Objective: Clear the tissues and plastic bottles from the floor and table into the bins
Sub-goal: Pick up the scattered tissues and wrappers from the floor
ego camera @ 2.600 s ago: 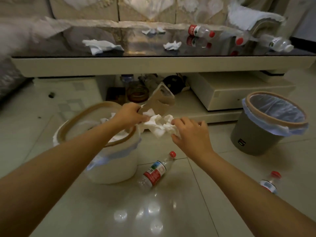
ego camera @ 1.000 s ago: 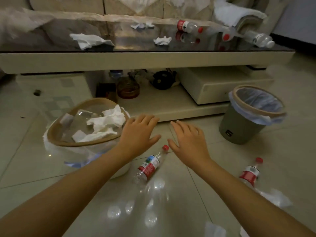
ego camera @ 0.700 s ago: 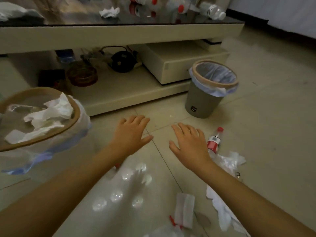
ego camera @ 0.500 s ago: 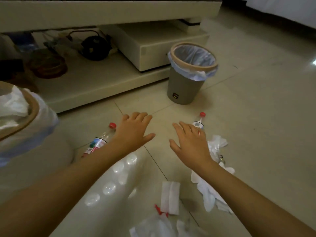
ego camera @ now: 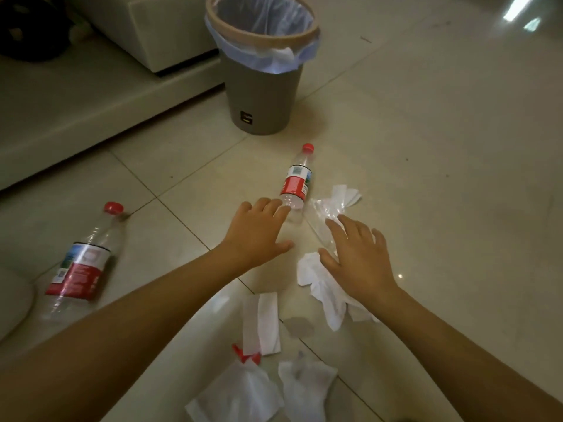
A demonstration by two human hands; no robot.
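Tiled floor (ego camera: 441, 123), two bottles (ego camera: 297, 181), scattered tissues (ego camera: 262, 321), lined bin (ego camera: 262, 68)

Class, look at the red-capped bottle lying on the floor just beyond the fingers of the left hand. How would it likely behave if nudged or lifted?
The bottle lies on its side on smooth glossy tile, so a nudge would probably roll it. It looks clear and empty, so it is likely light. Its thin plastic would probably dent under a firm grip.

A grey bin (ego camera: 259, 99) has a tan rim and pale blue liner, two clear bottles (ego camera: 297, 181) (ego camera: 80, 263) have red caps and red-and-white labels, the tissues (ego camera: 262, 321) are white, and the glossy floor tiles (ego camera: 441, 147) are beige.
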